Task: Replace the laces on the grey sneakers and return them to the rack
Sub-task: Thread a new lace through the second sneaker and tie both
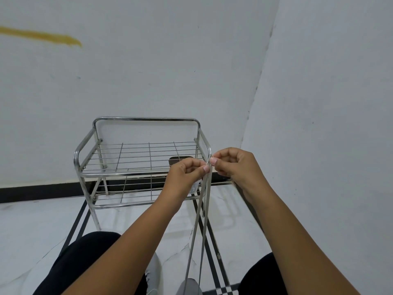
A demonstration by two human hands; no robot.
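Note:
A grey shoelace [198, 226] hangs in two taut strands from my raised hands down toward my lap. My left hand [185, 174] pinches its top end between thumb and forefinger. My right hand [232, 163] pinches the same spot from the right, fingertips almost touching the left ones. Parts of a grey sneaker [189, 286] show at the bottom edge between my knees, mostly hidden by my forearms. The metal shoe rack [138, 173] stands ahead against the wall, both wire shelves mostly bare.
A dark object [180, 159] lies at the right end of the rack's top shelf, behind my left hand. White walls meet in a corner on the right. My black-clad knees [85, 258] frame the white tiled floor.

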